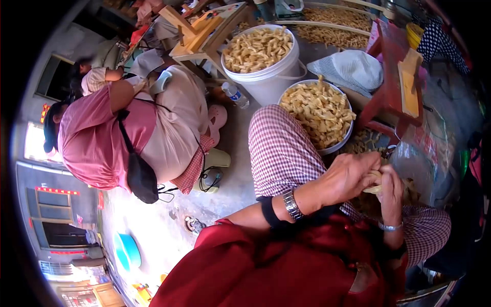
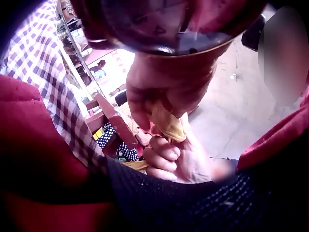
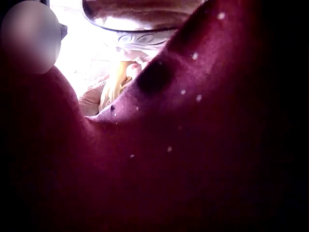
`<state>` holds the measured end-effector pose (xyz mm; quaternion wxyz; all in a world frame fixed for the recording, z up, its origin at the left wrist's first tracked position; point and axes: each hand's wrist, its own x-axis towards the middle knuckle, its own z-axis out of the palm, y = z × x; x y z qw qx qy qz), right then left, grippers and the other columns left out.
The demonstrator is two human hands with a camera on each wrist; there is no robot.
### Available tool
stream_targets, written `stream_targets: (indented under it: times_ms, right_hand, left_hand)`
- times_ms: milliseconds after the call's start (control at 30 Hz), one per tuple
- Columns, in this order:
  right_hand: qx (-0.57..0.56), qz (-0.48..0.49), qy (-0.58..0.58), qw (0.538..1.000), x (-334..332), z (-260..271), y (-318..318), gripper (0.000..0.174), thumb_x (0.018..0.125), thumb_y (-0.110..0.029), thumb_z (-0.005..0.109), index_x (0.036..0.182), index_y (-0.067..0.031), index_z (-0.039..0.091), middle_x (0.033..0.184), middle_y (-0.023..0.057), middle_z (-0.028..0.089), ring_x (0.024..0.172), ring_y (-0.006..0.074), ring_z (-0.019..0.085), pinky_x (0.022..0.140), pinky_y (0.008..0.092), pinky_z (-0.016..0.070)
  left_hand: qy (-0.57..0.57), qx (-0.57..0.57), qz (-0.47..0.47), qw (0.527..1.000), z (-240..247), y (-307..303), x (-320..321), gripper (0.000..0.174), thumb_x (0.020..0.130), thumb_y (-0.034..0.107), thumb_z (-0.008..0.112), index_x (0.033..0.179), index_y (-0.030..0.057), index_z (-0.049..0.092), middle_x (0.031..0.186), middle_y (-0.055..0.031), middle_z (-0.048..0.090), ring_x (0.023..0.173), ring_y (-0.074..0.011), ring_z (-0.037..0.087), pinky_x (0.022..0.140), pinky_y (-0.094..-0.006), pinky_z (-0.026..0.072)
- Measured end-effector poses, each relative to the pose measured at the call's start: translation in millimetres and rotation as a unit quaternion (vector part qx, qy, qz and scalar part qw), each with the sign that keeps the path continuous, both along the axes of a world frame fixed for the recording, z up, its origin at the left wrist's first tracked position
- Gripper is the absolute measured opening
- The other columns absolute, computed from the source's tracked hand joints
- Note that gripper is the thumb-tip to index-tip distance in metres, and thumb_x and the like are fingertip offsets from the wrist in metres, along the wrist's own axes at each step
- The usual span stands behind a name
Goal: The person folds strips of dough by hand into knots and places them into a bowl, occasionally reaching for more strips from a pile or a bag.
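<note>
Floor [image 1: 234, 153]: filled tub [image 1: 335, 148] beside knee [image 1: 273, 135], likely for reach. Left hand [image 1: 352, 176], right hand [image 1: 392, 197]: curled, pinching yellow strip [image 2: 168, 125], presumably for control.

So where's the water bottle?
Head view, upper middle: the water bottle is on the floor, just left of the upper white bucket, by a pink clog.

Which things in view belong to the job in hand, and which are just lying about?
Part of the job:
left hand and right hand
yellowish piece held between them
probably the tub of similar pieces
probably the white bucket

Apparently just lying about:
water bottle
grey cloth
blue basin
</note>
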<state>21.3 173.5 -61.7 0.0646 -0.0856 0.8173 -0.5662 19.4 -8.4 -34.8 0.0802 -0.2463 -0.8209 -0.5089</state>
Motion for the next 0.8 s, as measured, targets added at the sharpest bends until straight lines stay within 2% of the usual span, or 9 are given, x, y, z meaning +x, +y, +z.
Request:
stream_targets:
  times_ms: [67,133,233,267,300,433,533,633,800]
  right_hand:
    - [-0.013,0.042,0.052,0.998,0,9,-1,0.032,0.092,-0.029,0.049,0.102,0.0015,0.054,0.085,0.0079,0.054,0.074,0.0156,0.049,0.065,0.0283,0.0422]
    - [-0.032,0.054,0.086,0.994,3,6,1,0.025,0.093,-0.023,0.048,0.101,0.0001,0.051,0.084,0.0046,0.051,0.073,0.0133,0.047,0.067,0.0271,0.0406]
    - [-0.065,0.028,0.061,0.996,7,6,11,0.024,0.095,-0.02,0.044,0.099,0.0014,0.052,0.085,0.0037,0.051,0.074,0.0144,0.048,0.069,0.0283,0.0409]
    - [-0.032,-0.022,0.188,0.981,4,-13,14,0.025,0.096,-0.021,0.043,0.1,0.0018,0.052,0.084,0.0026,0.049,0.07,0.0115,0.046,0.062,0.0261,0.039]
    - [-0.064,-0.019,0.18,0.981,1,-16,16,0.025,0.096,-0.022,0.042,0.1,0.0014,0.051,0.082,0.0017,0.048,0.067,0.0092,0.044,0.058,0.0238,0.0368]
    - [-0.17,0.015,0.025,0.985,5,-14,23,0.027,0.098,-0.025,0.041,0.099,-0.0002,0.052,0.076,-0.0007,0.046,0.057,0.0031,0.038,0.046,0.0186,0.0292]
    - [-0.207,0.025,0.035,0.977,4,-22,19,0.03,0.098,-0.02,0.04,0.12,-0.0006,0.045,0.071,-0.002,0.045,0.049,0.0018,0.036,0.041,0.0168,0.0298]
    - [-0.18,-0.033,0.034,0.983,5,-8,7,0.028,0.095,-0.022,0.047,0.114,-0.0007,0.048,0.075,-0.0012,0.047,0.054,0.0013,0.038,0.043,0.0168,0.0286]
    - [-0.148,-0.043,0.087,0.984,8,-12,14,0.034,0.095,-0.026,0.047,0.117,-0.0004,0.047,0.091,0.0048,0.057,0.057,0.0043,0.044,0.045,0.0182,0.0329]
  left_hand:
    - [-0.169,0.208,-0.05,0.962,-12,3,-5,0.017,0.083,0.01,0.065,0.091,0.0035,0.052,0.07,-0.0028,0.053,0.063,-0.0118,0.054,0.054,-0.0255,0.0425]
    - [-0.362,0.416,-0.14,0.823,-11,3,-7,0.014,0.085,0.009,0.064,0.091,0.0043,0.053,0.071,0.0009,0.054,0.065,-0.0061,0.051,0.054,-0.0223,0.0414]
    - [-0.389,0.47,-0.213,0.763,-2,6,-6,0.021,0.087,0.006,0.06,0.108,0.0037,0.055,0.084,-0.0016,0.057,0.069,-0.0049,0.051,0.059,-0.0187,0.0407]
    - [-0.397,0.488,-0.238,0.74,-1,7,-5,0.025,0.088,0.005,0.059,0.113,0.0035,0.055,0.088,-0.0024,0.059,0.07,-0.0045,0.051,0.06,-0.0175,0.0405]
    - [-0.387,0.468,-0.286,0.741,-3,6,-7,0.033,0.088,0.004,0.058,0.12,0.0023,0.053,0.097,-0.0024,0.06,0.076,-0.0062,0.054,0.065,-0.0184,0.0434]
    - [-0.134,0.222,-0.155,0.953,-3,12,-8,0.03,0.087,0.009,0.061,0.114,-0.002,0.057,0.105,-0.0084,0.059,0.092,-0.0158,0.057,0.08,-0.0278,0.0473]
    - [-0.021,0.078,-0.094,0.992,5,15,-8,0.03,0.09,0.017,0.059,0.112,-0.0022,0.058,0.103,-0.0113,0.059,0.095,-0.017,0.057,0.081,-0.0295,0.0471]
    - [-0.008,0.183,-0.09,0.979,-13,28,-12,0.032,0.094,0.025,0.052,0.11,-0.0026,0.057,0.095,-0.0103,0.06,0.088,-0.0163,0.059,0.075,-0.028,0.0486]
    - [-0.407,0.324,-0.236,0.821,-6,18,-6,0.034,0.097,0.028,0.045,0.103,-0.003,0.057,0.078,-0.0113,0.06,0.069,-0.0177,0.062,0.059,-0.0295,0.0546]
